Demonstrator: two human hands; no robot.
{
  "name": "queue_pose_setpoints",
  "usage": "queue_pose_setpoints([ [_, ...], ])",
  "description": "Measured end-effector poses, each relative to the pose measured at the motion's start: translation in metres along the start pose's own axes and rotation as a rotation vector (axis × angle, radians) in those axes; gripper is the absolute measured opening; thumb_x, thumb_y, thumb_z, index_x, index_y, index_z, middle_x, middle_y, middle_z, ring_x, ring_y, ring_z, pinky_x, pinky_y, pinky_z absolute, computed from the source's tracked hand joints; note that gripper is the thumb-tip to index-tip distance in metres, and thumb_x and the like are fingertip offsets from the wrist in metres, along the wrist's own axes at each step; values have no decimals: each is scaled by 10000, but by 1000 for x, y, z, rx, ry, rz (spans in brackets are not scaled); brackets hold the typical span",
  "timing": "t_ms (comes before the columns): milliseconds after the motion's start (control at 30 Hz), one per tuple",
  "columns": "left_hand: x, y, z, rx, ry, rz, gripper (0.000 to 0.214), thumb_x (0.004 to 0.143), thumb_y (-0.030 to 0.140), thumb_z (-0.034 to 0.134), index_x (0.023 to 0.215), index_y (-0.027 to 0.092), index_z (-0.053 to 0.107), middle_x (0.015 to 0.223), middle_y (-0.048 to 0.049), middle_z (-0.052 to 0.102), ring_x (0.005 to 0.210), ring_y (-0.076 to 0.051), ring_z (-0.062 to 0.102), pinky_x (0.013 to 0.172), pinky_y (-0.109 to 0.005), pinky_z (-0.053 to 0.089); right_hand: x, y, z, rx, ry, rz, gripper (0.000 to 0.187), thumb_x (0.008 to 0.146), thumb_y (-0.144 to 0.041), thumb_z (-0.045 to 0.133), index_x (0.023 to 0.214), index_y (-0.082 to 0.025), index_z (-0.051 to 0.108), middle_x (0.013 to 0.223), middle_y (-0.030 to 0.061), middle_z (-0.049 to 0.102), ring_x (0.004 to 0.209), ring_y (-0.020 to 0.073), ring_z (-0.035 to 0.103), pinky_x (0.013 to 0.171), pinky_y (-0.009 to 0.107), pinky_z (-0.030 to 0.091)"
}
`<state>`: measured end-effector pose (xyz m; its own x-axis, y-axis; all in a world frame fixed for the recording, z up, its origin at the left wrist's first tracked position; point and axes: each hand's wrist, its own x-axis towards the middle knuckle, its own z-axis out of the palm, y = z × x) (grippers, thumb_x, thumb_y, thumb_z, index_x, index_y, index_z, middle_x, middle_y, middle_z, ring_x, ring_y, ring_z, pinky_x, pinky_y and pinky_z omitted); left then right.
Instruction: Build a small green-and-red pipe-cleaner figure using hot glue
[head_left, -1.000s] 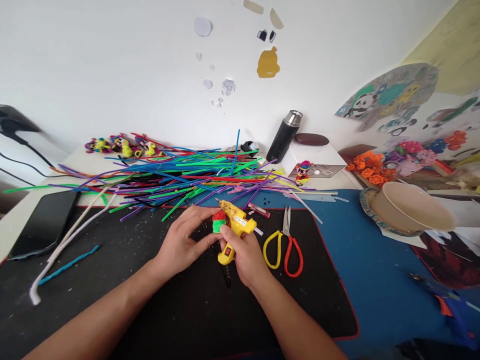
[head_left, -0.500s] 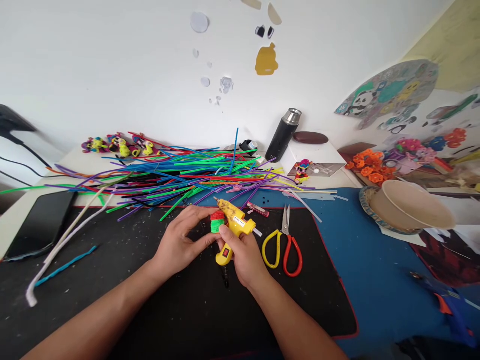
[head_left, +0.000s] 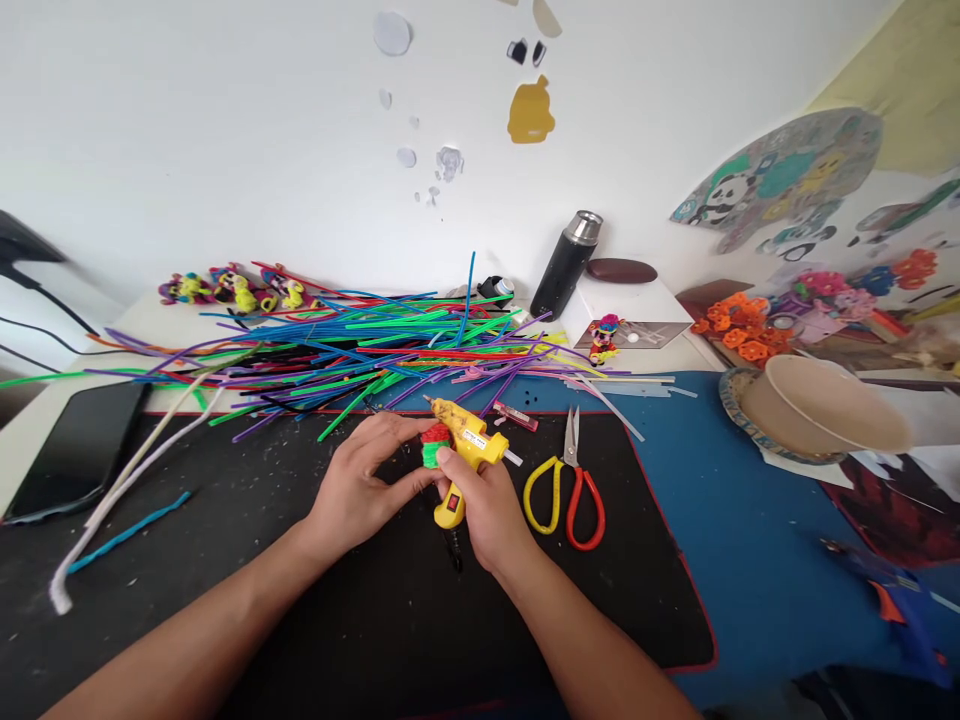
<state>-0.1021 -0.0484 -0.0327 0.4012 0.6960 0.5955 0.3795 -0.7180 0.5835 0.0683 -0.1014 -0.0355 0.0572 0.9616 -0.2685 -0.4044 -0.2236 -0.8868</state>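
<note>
A small red and green pipe-cleaner piece (head_left: 434, 445) is pinched between the fingertips of both hands over the black mat (head_left: 360, 620). My left hand (head_left: 360, 485) curls round it from the left, thumb and fingers closed on it. My right hand (head_left: 484, 505) grips it from the right with thumb and forefinger. Right behind my right hand lies a yellow glue gun (head_left: 466, 450), its nozzle pointing up and left; whether the hand touches it I cannot tell.
Yellow-and-red scissors (head_left: 566, 485) lie just right of my hands. A wide pile of coloured pipe cleaners (head_left: 337, 350) spreads behind. A phone (head_left: 75, 445) lies far left, a black flask (head_left: 561, 265) and white box at the back, a paper bowl (head_left: 817, 405) at right.
Hands and the piece stay almost still; the view has shifted slightly, so everything sits a little higher in the picture.
</note>
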Motion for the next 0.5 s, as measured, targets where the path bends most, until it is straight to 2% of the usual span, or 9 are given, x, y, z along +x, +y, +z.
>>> queue_pose_setpoints([
  [167,-2,0,2,-27,-1,-67,375,1057,536,796,1303,253,799,1165,-83,866,1054,-258,818,975,-373,645,0,-2,2,9,-5,-8,424,846,-544,830,748,-220,576,624,-62,494,580,107,413,591,283,330],
  [333,0,2,1,-53,-12,-66,363,1051,497,815,1319,253,800,1185,-84,864,1079,-257,811,991,-358,638,0,0,0,52,-12,8,456,847,-576,861,762,-214,597,638,-54,504,592,109,417,601,282,336],
  [500,2,4,-2,-92,10,-97,355,1027,474,849,1314,268,814,1188,-78,868,1076,-259,807,996,-351,629,-2,-1,-1,80,-83,18,508,865,-660,859,804,-215,623,667,-37,526,616,124,427,597,287,327],
])
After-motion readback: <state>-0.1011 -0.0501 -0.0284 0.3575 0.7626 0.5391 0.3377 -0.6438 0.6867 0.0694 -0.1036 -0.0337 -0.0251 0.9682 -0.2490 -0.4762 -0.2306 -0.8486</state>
